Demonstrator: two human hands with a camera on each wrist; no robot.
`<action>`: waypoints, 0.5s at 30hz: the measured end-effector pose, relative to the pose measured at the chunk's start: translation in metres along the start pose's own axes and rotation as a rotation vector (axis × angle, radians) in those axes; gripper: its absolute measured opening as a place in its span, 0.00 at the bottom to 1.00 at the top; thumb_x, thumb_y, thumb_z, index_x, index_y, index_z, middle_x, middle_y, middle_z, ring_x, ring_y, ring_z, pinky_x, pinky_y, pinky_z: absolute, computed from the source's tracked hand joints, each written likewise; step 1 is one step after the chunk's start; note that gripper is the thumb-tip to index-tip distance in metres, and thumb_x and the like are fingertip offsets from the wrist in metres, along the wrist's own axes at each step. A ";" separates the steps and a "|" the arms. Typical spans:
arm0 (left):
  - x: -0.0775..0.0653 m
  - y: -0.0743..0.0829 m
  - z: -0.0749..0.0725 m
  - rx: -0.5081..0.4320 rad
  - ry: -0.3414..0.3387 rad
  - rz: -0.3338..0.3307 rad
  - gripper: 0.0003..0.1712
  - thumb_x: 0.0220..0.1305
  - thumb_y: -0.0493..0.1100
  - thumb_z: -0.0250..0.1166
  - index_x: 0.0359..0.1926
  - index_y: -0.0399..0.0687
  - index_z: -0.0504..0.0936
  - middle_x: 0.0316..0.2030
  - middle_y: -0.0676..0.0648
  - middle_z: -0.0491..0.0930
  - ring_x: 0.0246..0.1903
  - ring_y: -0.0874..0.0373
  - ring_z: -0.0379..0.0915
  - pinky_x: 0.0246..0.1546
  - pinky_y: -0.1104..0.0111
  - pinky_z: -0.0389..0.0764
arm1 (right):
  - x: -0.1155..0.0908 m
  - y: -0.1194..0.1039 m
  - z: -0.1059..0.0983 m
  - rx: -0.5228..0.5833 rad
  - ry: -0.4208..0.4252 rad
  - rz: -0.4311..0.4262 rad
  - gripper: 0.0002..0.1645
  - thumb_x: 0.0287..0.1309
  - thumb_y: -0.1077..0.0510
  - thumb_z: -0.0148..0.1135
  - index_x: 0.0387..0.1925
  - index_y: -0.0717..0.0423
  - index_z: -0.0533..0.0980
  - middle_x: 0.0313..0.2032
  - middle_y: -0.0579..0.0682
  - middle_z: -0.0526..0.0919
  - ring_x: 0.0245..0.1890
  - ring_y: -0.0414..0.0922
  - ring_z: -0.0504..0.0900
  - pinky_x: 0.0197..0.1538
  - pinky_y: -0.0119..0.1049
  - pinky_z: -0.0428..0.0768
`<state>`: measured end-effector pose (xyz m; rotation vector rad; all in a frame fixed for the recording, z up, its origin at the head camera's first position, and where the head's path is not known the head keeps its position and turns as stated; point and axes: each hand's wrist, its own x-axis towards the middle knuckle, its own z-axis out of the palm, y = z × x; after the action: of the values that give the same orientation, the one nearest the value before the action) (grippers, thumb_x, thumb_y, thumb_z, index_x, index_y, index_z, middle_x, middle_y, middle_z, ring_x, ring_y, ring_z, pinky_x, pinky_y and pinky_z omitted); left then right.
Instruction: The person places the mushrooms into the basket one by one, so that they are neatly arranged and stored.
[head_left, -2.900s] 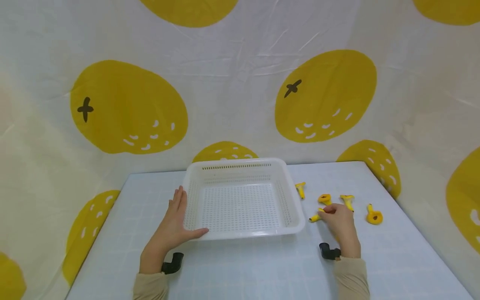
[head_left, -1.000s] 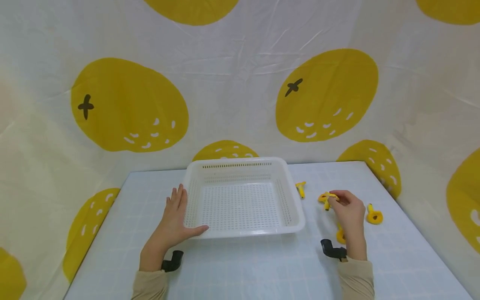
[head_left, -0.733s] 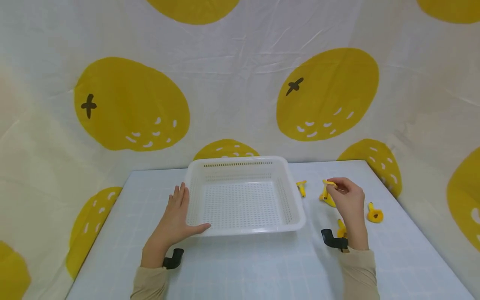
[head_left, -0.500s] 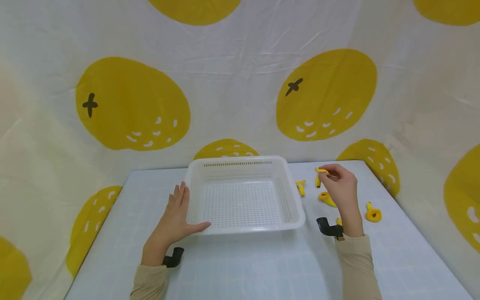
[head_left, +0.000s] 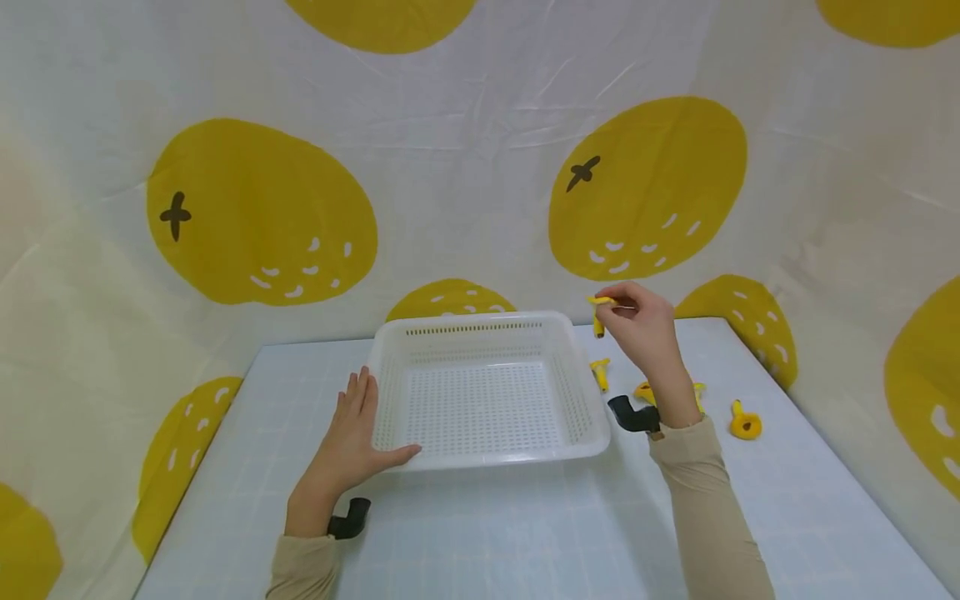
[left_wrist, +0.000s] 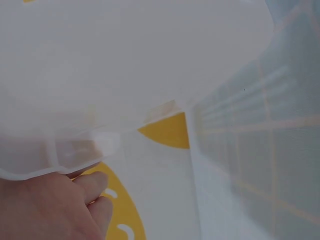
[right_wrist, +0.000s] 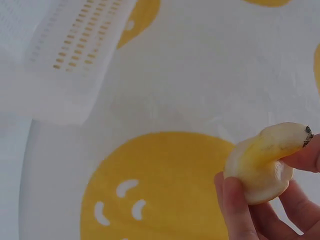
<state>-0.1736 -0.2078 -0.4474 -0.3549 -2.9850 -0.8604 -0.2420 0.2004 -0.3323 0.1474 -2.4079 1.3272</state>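
My right hand (head_left: 639, 327) pinches a yellow mushroom (head_left: 598, 315) by its cap, stem hanging down, raised beyond the far right corner of the white plastic basket (head_left: 491, 461). The right wrist view shows this mushroom's pale curved stem with a dark tip, thumb and fingers around the cap. My left hand (head_left: 347, 433) rests at the basket's near left corner, fingers straight along the left side and thumb stretched over the front rim. Seen from below in the left wrist view, its fingers (left_wrist: 95, 187) lie under the basket's rim (left_wrist: 30, 175).
Another mushroom (head_left: 601, 374) lies right of the basket. More are grouped near my right wrist, one (head_left: 643, 392) partly covered by it, and one (head_left: 746, 423) lies farther right. Patterned cloth (head_left: 465, 183) hangs behind the table (head_left: 480, 533). Black curved pieces (head_left: 633, 414) sit at both wrists.
From low among the mushrooms, my right hand has picked one up, raised it and carried it leftward past the basket's right side. My left hand stays at the basket's corner.
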 end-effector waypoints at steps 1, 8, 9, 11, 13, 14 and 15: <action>0.000 0.000 0.000 -0.001 -0.001 -0.003 0.79 0.46 0.75 0.70 0.77 0.33 0.35 0.78 0.41 0.26 0.76 0.40 0.21 0.71 0.38 0.40 | 0.003 -0.004 0.002 0.007 -0.004 -0.015 0.12 0.62 0.60 0.59 0.44 0.61 0.82 0.46 0.56 0.83 0.41 0.52 0.85 0.40 0.25 0.78; 0.000 0.002 0.000 -0.008 -0.001 -0.006 0.79 0.46 0.75 0.71 0.77 0.32 0.35 0.78 0.39 0.28 0.76 0.40 0.22 0.71 0.38 0.41 | 0.023 -0.027 0.023 0.012 -0.046 -0.096 0.11 0.59 0.62 0.57 0.41 0.61 0.82 0.42 0.56 0.84 0.37 0.51 0.84 0.32 0.29 0.77; 0.000 0.002 0.000 -0.011 -0.001 -0.006 0.79 0.46 0.75 0.71 0.77 0.32 0.35 0.78 0.39 0.27 0.76 0.40 0.22 0.70 0.38 0.41 | 0.025 -0.031 0.026 0.012 -0.060 -0.103 0.11 0.59 0.63 0.57 0.41 0.61 0.82 0.42 0.56 0.84 0.37 0.51 0.84 0.31 0.30 0.77; 0.000 0.001 0.000 -0.009 0.000 -0.005 0.79 0.46 0.75 0.70 0.77 0.33 0.35 0.78 0.40 0.27 0.76 0.40 0.22 0.70 0.38 0.41 | 0.030 -0.038 0.032 0.014 -0.088 -0.117 0.11 0.59 0.63 0.57 0.41 0.61 0.82 0.42 0.56 0.84 0.37 0.51 0.84 0.32 0.32 0.78; 0.000 0.001 0.000 -0.010 0.001 -0.001 0.79 0.46 0.75 0.70 0.77 0.32 0.35 0.78 0.40 0.26 0.76 0.39 0.22 0.71 0.38 0.41 | 0.034 -0.045 0.038 0.016 -0.105 -0.131 0.11 0.59 0.63 0.57 0.41 0.61 0.82 0.42 0.55 0.84 0.38 0.50 0.85 0.35 0.35 0.80; 0.000 0.001 0.000 -0.009 0.002 0.001 0.79 0.46 0.75 0.70 0.77 0.32 0.35 0.78 0.40 0.26 0.76 0.39 0.22 0.71 0.38 0.41 | 0.036 -0.048 0.041 0.025 -0.112 -0.140 0.12 0.59 0.64 0.56 0.41 0.61 0.82 0.42 0.55 0.84 0.38 0.51 0.85 0.36 0.36 0.81; 0.001 0.000 0.000 -0.007 0.002 0.001 0.79 0.46 0.75 0.71 0.76 0.32 0.35 0.78 0.40 0.26 0.76 0.39 0.22 0.71 0.38 0.41 | 0.038 -0.052 0.044 0.026 -0.121 -0.148 0.11 0.59 0.64 0.56 0.41 0.61 0.82 0.42 0.55 0.84 0.39 0.50 0.85 0.39 0.37 0.82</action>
<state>-0.1741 -0.2073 -0.4472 -0.3557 -2.9810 -0.8704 -0.2747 0.1392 -0.2979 0.4164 -2.4257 1.3163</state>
